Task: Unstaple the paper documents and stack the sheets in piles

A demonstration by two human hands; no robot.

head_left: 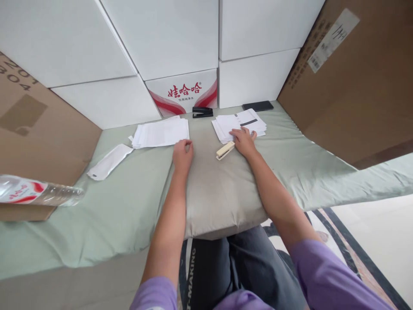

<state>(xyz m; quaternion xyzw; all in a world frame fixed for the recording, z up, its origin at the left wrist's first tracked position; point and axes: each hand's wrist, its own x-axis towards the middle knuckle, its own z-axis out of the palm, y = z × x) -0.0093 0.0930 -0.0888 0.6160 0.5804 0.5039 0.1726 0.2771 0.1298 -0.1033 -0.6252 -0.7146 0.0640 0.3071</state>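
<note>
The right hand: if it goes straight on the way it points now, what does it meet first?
The right hand already rests on the near edge of the right paper stack, so it would slide further over those sheets. Beyond them lies the dark phone, then the white boxes, though depth is hard to judge.

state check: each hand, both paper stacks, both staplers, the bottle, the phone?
left hand: loosely closed, resting beside the left paper stack
right hand: fingers on the right paper stack
left paper stack: flat, slightly fanned
right paper stack: flat, fanned
cream stapler: lying closed by right hand
black stapler: closed, untouched
plastic bottle: lying on its side
phone: screen dark
</note>
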